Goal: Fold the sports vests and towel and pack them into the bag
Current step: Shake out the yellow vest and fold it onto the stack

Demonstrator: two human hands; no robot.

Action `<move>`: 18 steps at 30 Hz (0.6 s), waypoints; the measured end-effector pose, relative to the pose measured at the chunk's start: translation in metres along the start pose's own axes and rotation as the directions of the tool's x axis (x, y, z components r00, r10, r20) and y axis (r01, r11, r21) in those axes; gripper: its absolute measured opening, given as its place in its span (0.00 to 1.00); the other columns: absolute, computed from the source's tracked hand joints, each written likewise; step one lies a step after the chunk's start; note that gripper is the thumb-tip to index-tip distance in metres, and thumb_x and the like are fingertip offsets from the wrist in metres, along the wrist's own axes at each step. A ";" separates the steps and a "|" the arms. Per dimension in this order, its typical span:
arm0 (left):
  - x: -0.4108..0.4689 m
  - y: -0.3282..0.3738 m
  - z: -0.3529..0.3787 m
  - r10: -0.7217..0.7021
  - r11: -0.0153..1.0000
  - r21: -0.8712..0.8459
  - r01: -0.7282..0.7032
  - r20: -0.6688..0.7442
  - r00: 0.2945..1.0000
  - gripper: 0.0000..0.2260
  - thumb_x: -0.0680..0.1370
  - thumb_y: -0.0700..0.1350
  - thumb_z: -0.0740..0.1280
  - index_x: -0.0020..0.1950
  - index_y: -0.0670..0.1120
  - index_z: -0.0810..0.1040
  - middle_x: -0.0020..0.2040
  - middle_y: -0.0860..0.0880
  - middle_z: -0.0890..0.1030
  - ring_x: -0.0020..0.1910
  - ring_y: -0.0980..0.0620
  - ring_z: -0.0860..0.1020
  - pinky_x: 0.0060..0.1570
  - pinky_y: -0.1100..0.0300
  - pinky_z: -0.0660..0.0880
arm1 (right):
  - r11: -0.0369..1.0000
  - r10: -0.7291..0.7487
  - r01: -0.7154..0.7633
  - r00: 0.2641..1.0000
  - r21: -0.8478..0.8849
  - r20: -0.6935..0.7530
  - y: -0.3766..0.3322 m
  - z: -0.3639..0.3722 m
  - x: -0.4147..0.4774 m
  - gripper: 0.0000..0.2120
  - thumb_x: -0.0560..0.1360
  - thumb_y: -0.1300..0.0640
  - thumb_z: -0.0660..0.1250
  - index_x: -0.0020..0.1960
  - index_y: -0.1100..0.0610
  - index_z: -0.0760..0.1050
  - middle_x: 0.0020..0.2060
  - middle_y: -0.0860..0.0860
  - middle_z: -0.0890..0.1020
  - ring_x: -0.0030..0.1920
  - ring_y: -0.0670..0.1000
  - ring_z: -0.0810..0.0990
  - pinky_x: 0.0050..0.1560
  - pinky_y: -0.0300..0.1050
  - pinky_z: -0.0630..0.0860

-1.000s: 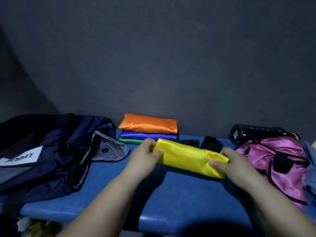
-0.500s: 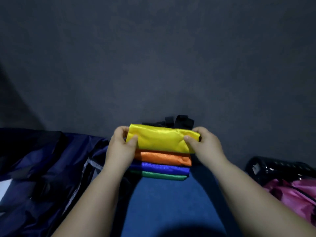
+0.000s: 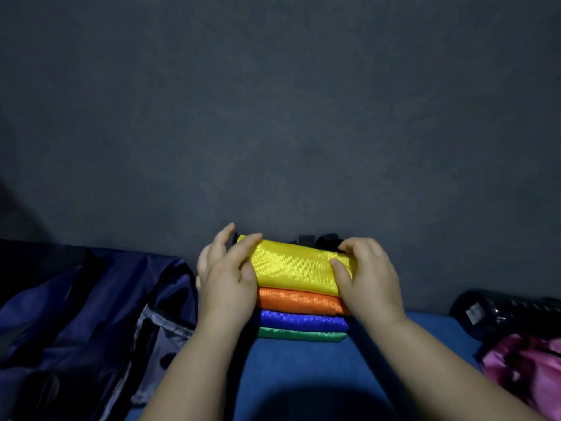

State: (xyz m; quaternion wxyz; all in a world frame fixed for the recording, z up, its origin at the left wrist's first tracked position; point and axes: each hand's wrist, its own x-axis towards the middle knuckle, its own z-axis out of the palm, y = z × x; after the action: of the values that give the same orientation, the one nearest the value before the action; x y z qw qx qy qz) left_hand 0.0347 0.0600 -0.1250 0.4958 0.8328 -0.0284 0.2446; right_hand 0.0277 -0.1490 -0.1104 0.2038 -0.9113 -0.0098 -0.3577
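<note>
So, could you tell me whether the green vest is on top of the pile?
No, the yellow vest tops it, with the green vest at the bottom.

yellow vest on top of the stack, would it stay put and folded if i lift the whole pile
Probably slippery: the yellow vest has a satin sheen, like the orange vest under it, so it may slide off. Likely floppy and light: thin fabric, soft rounded folds, so it could unfold unless pinched.
</note>
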 end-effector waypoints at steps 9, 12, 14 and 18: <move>0.001 -0.003 -0.009 -0.022 0.993 0.116 -0.010 0.268 0.963 0.27 0.71 0.65 0.68 0.69 0.64 0.69 0.76 0.61 0.59 0.74 0.50 0.57 0.71 0.47 0.59 | 0.981 -0.178 0.182 0.982 -0.070 0.066 0.010 0.005 -0.006 0.20 0.77 0.50 0.56 0.61 0.57 0.80 0.61 0.54 0.77 0.61 0.51 0.72 0.62 0.52 0.68; 0.001 -0.001 -0.010 -0.028 0.991 0.130 -0.008 0.272 0.962 0.29 0.71 0.61 0.71 0.70 0.64 0.67 0.76 0.61 0.57 0.74 0.50 0.57 0.71 0.46 0.60 | 0.979 -0.177 0.186 0.978 -0.083 0.111 0.008 0.002 -0.004 0.22 0.78 0.49 0.55 0.64 0.56 0.77 0.65 0.53 0.75 0.64 0.53 0.72 0.64 0.53 0.68; 0.000 -0.002 -0.011 -0.032 0.990 0.140 -0.008 0.282 0.959 0.31 0.70 0.61 0.72 0.71 0.64 0.66 0.77 0.61 0.57 0.75 0.50 0.57 0.71 0.45 0.60 | 0.979 -0.169 0.183 0.974 -0.089 0.149 0.006 0.002 -0.004 0.22 0.78 0.50 0.54 0.65 0.56 0.77 0.64 0.54 0.76 0.64 0.56 0.74 0.65 0.53 0.68; -0.001 -0.004 -0.012 -0.051 0.987 0.160 0.000 0.313 0.948 0.34 0.69 0.61 0.74 0.72 0.65 0.64 0.77 0.61 0.55 0.75 0.51 0.55 0.70 0.45 0.59 | 0.982 -0.138 0.165 0.961 -0.096 0.240 0.000 -0.002 -0.001 0.24 0.79 0.47 0.51 0.67 0.55 0.76 0.64 0.52 0.77 0.65 0.55 0.74 0.67 0.50 0.64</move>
State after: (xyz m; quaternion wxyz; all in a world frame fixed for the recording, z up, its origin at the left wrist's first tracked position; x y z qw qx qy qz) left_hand 0.0306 0.0720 -0.1242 0.4204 0.8981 -0.0772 0.1031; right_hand 0.0259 -0.1492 -0.1097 0.1201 -0.9536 -0.0828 -0.2632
